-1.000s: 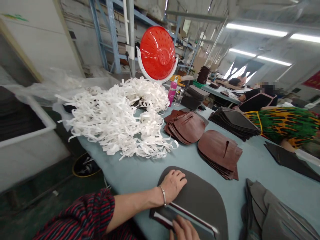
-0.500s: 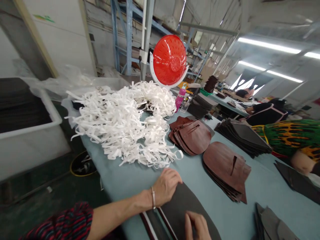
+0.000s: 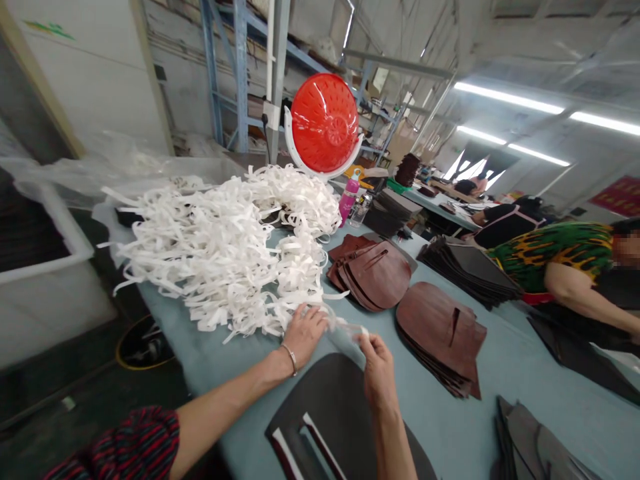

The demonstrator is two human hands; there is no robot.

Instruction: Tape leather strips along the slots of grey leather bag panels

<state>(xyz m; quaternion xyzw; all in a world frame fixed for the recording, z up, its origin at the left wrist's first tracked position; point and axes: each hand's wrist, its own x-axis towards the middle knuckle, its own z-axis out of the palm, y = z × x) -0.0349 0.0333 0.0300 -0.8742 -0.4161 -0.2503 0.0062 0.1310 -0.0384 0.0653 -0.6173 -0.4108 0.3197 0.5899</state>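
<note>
My right hand (image 3: 379,370) pinches the end of a white strip (image 3: 345,325), which is blurred by motion and runs left toward the heap. My left hand (image 3: 306,331), fingers stretched out, lies at the front edge of the heap of curly white strips (image 3: 225,247), touching some of them. Below both hands a dark grey rounded panel (image 3: 340,387) lies on the blue-green table. A slot is cut in it, with white strips edged in dark red along its sides. My right forearm covers part of this panel.
Brown leather pieces (image 3: 377,277) and another brown stack (image 3: 440,333) lie to the right. Dark panels (image 3: 470,270) are piled beyond. A pink bottle (image 3: 349,197) and a red round basket (image 3: 325,123) stand behind. A co-worker (image 3: 555,260) leans in at right.
Both hands have left the dark panel. My left hand moved forward to the heap's edge; my right moved up and forward and took hold of a white strip. The view swung right.
</note>
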